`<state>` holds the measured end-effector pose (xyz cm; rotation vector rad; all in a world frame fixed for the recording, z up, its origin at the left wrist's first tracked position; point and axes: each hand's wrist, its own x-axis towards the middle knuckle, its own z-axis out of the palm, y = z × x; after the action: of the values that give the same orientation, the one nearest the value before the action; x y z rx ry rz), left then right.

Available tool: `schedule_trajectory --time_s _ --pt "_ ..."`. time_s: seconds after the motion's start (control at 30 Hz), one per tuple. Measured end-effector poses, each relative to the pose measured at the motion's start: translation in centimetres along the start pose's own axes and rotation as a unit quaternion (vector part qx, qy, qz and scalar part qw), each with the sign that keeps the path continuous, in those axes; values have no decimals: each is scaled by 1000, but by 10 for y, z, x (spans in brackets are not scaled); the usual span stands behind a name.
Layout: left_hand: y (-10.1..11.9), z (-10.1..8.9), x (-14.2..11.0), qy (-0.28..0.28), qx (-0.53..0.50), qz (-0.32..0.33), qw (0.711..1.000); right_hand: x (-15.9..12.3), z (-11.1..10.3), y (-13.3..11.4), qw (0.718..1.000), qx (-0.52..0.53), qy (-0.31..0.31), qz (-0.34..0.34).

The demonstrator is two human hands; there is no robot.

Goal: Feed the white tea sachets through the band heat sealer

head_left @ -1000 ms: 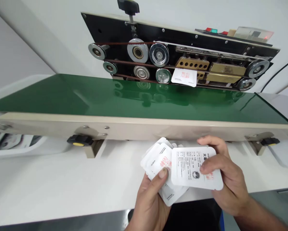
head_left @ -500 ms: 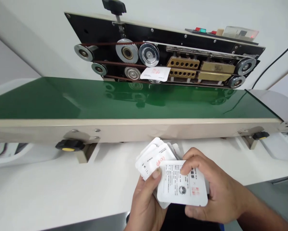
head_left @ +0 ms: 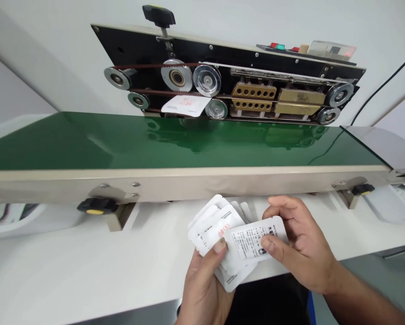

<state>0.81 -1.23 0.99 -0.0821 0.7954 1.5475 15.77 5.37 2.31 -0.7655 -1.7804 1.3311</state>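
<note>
several white sachets (head_left: 207, 228) pinched in left hand (head_left: 205, 282); right hand (head_left: 304, 250) pinches probably one top sachet (head_left: 245, 243); avoid bending edges.

Blk cable (head_left: 385, 84) nr wall (head_left: 250, 18), R side — wht bin (head_left: 60, 222) far L, 2nd bin (head_left: 383, 207) R — wht tbl (head_left: 87, 271) below.

A plain, matte white wall (head_left: 250, 22) is noted at 12 o'clock; a soft grey band of shade is cast across it toward 10 o'clock. It is bordered by flat, pale grey surfaces at 9 (head_left: 6, 85) and 3 o'clock (head_left: 403, 117). A thin black cable (head_left: 382, 86) is seen against it at 2 o'clock. The lower area is occupied by a smooth white tabletop (head_left: 104, 271). Grey floor (head_left: 375, 284) is visible at 4 o'clock. Even, diffuse light is observed.
</note>
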Motion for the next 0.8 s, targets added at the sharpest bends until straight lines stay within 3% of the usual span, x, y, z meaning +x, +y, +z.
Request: schedule_trajectory --time_s 0.3,0.47,0.67,0.8 --pt "0 2 -1 40 25 7 999 12 -7 -9 989 108 9 -98" --pt "1 0 1 36 10 -1 999 16 -15 -3 973 212 -31 -80" --pt "0 2 2 33 4 8 999 9 -21 -2 961 267 -71 -12" --pt "1 4 0 55 32 5 998 2 -23 -6 945 297 -139 9"
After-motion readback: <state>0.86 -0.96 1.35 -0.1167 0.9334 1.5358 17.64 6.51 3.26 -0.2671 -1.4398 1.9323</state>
